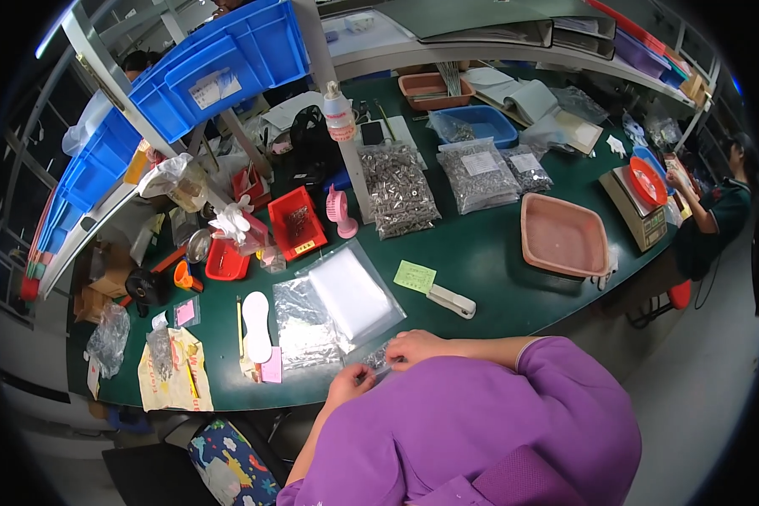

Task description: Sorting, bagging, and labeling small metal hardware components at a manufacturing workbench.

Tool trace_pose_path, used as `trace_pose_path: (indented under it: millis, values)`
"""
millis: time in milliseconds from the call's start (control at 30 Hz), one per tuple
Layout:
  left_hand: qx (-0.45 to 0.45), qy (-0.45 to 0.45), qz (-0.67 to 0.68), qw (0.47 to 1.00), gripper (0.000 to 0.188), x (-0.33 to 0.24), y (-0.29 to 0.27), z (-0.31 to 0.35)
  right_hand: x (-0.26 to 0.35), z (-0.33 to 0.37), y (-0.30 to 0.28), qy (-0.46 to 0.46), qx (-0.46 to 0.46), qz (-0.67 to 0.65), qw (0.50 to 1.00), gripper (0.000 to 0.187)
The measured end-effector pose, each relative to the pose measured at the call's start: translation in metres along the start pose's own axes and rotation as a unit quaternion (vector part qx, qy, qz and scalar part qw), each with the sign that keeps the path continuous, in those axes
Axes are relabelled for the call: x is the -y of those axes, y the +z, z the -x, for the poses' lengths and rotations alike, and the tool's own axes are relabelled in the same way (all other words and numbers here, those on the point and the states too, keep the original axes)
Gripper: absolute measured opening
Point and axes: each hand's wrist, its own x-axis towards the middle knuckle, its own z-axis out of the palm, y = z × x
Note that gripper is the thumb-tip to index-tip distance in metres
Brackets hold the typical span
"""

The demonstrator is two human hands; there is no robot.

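Note:
At the table's near edge, a small clear plastic bag [373,360] with small metal parts in it lies between my hands. My left hand [352,384] has its fingers curled at the bag's near left side. Against the right side, my right hand [415,347] presses its closed fingers on the plastic. Just beyond lie a flat bag of small metal pieces [305,325] and a stack of clear empty bags [350,295]. A white stapler [452,301] rests to the right, touching a green paper slip [414,276].
Large bags of metal parts [396,190] and a pink plastic tray [562,236] stand farther back. Red bins [296,221] and a pink fan [339,211] are left of centre. A shelf post [356,181] rises behind. A co-worker [717,207] is beside a scale [637,211] at right.

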Motion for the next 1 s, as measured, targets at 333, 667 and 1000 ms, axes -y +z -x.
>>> trace_pose_path:
  millis: [333,667,1000]
  values:
    - [-0.023,0.008,-0.103,0.994,0.019,-0.041,0.005,0.004,0.013,-0.009,-0.005,0.009,0.051,0.025,0.998,0.011]
    - [-0.058,0.056,-0.095,0.992,0.018,-0.035,0.009,0.005,0.014,-0.015,-0.009,-0.061,0.077,0.047,0.994,0.012]
    - [-0.091,0.138,-0.132,0.977,0.008,-0.007,-0.024,0.05,0.005,0.017,-0.028,-0.099,0.043,0.144,0.984,0.01]
